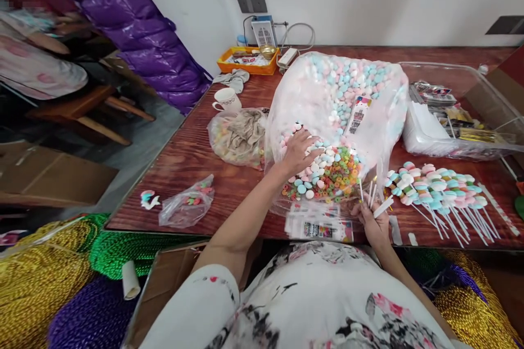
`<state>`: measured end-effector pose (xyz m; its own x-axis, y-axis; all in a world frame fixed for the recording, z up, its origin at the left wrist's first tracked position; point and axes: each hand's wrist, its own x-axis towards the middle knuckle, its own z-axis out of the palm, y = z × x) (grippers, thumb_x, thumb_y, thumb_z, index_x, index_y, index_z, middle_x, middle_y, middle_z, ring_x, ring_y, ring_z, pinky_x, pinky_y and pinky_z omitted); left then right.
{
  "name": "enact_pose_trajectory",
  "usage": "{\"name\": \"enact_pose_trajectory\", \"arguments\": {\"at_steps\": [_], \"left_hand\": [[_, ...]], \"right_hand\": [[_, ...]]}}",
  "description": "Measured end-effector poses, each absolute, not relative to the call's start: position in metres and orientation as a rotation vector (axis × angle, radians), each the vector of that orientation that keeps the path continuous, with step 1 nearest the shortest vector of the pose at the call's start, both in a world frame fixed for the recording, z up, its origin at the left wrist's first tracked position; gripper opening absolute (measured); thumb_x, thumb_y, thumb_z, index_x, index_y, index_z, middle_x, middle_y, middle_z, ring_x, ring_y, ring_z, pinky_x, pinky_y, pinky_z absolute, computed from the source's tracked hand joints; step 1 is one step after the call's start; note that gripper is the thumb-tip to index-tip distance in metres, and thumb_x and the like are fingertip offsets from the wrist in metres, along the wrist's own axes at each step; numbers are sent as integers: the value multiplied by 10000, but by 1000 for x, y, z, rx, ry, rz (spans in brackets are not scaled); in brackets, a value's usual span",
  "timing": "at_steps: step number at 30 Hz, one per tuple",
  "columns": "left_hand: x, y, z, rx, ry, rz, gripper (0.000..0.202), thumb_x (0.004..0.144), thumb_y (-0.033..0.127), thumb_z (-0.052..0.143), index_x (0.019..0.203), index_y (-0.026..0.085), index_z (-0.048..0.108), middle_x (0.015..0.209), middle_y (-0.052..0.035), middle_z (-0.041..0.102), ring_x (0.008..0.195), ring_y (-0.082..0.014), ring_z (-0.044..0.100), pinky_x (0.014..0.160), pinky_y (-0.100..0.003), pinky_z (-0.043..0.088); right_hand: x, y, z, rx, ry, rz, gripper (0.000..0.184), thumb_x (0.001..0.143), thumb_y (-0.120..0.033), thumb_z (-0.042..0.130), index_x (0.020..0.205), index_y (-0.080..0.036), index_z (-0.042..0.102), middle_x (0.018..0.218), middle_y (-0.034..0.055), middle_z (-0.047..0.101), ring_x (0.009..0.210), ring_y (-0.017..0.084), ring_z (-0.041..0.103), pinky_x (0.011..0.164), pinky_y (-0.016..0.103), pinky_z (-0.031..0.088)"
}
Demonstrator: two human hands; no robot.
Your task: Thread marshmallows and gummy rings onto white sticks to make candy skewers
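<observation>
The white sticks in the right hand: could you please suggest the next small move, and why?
Probably the left hand should pick up one of the loose candies: it is right at them, the right hand holds the white sticks, and candy-laden sticks lie to its right.

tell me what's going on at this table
A person's left hand is among loose pastel candies at the front of a large clear bag, beside small coloured rings. Their right hand holds a few white sticks near the table's front edge. Right of that hand, a cluster of candy-topped sticks lies on the table.
</observation>
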<state>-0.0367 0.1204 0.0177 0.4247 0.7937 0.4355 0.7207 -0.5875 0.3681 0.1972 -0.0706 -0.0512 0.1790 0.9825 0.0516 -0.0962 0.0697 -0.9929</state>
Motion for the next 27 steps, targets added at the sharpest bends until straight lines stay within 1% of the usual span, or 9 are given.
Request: {"name": "enact_pose_trajectory", "arguments": {"at_steps": [2, 4, 9, 11, 13, 16, 19, 22, 27], "left_hand": [[-44, 102, 16, 2452, 1344, 1038, 244, 905, 354, 585, 1026, 184, 711, 981, -93, 700, 991, -224, 612, 943, -403, 454], [-52, 83, 9, 2432, 1334, 940, 172, 889, 264, 580, 955, 184, 717, 860, -68, 694, 861, -202, 617, 843, -360, 487], [-63, 71, -9, 2686, 1113, 638, 348, 775, 38, 530, 1037, 183, 705, 1178, -113, 672, 1013, -240, 584, 850, -381, 498], [-64, 79, -10, 2707, 1038, 587, 353, 766, 15, 521, 1013, 186, 707, 1141, -102, 691, 981, -232, 587, 828, -375, 502], [-66, 87, -10, 2674, 996, 598, 323, 780, 14, 515, 969, 190, 708, 1056, -85, 714, 931, -212, 597, 813, -359, 503], [-68, 91, -9, 2595, 1010, 764, 222, 850, 81, 522, 929, 182, 703, 982, -80, 723, 900, -201, 596, 814, -357, 498], [-65, 87, -8, 2574, 1041, 894, 144, 883, 178, 559, 916, 172, 699, 1053, -95, 720, 954, -222, 580, 857, -390, 484], [-55, 85, -7, 2618, 1029, 859, 143, 882, 193, 552, 917, 173, 689, 1136, -102, 700, 1001, -236, 565, 896, -413, 468], [-41, 88, -7, 2656, 984, 834, 143, 881, 191, 526, 866, 183, 668, 1014, -106, 705, 959, -234, 580, 858, -402, 492]], "right_hand": [[195, -73, -48, -1127, -923, 1114, 293, 910, -434, 585, 1086, -205, 633, 653, -26, 576, 510, 99, 424, 481, 222, 335], [193, -76, -44, -1103, -871, 1108, 251, 912, -398, 594, 1081, -215, 620, 657, -34, 591, 471, 79, 379, 456, 210, 302], [192, -74, -40, -1187, -1071, 1100, 162, 930, -343, 583, 893, -197, 642, 723, -7, 609, 535, 94, 433, 500, 231, 333], [192, -70, -44, -1273, -1226, 1081, 241, 932, -345, 573, 756, -186, 617, 682, -6, 580, 589, 116, 469, 559, 247, 368], [194, -67, -51, -1350, -1324, 1036, 295, 938, -343, 558, 690, -185, 579, 641, -14, 541, 615, 128, 478, 602, 257, 383], [196, -66, -61, -1406, -1342, 1001, 277, 948, -343, 536, 725, -188, 586, 636, -25, 519, 603, 125, 462, 604, 256, 379], [196, -67, -64, -1399, -1324, 1021, 289, 946, -353, 538, 713, -188, 579, 635, -25, 520, 604, 126, 469, 608, 255, 385], [194, -65, -61, -1386, -1294, 1036, 316, 946, -372, 539, 690, -189, 570, 627, -24, 521, 606, 127, 471, 613, 258, 390], [191, -61, -55, -1326, -1172, 1127, 359, 949, -417, 536, 683, -181, 581, 604, -23, 520, 534, 104, 411, 528, 243, 341]]}}
